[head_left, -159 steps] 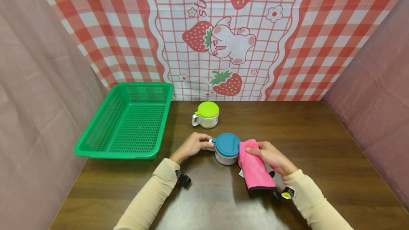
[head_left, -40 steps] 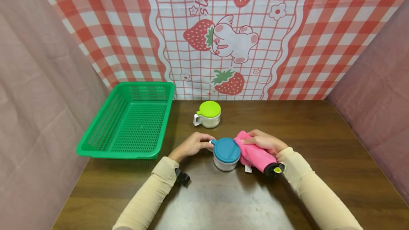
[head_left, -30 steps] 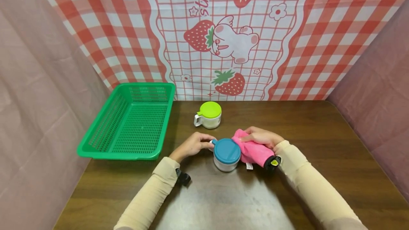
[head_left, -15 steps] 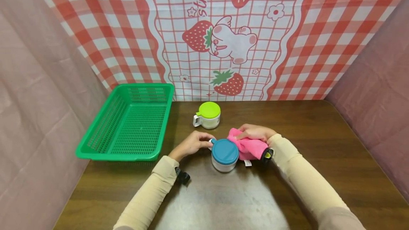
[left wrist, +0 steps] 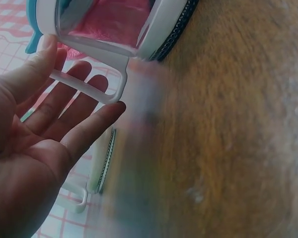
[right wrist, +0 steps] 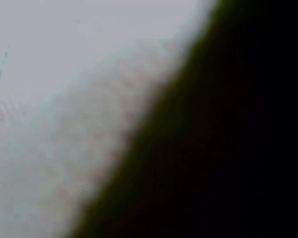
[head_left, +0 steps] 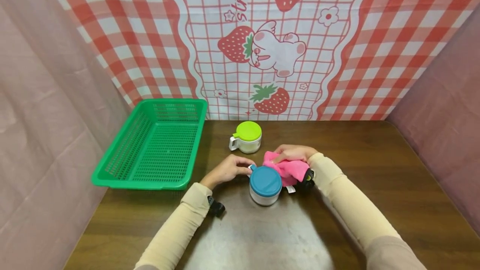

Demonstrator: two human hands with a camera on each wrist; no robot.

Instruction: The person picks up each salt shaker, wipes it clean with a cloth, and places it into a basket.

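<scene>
A clear seasoning jar with a blue lid (head_left: 265,181) and a white handle (left wrist: 121,79) stands on the table in the head view. My left hand (head_left: 226,171) pinches the top of that handle between thumb and forefinger; in the left wrist view the other fingers spread loosely below it. At the jar's far right side, my right hand (head_left: 294,153) grips a bunched pink cloth (head_left: 291,171) with a black edge and a white tag. Pink shows through the jar's clear wall in the left wrist view. The right wrist view is mostly blurred and dark, with neither hand nor jar visible.
A second jar with a lime-green lid (head_left: 249,131) stands behind the blue-lidded one, its handle pointing left. An upright green plastic basket (head_left: 191,157) sits at the back left. Behind the wooden table (head_left: 375,195) hangs a checked strawberry curtain (head_left: 210,53).
My right hand and the pink cloth have travelled from the jar's right side round toward its far side. The blue-lidded jar has shifted slightly toward me. My left hand keeps its hold.
</scene>
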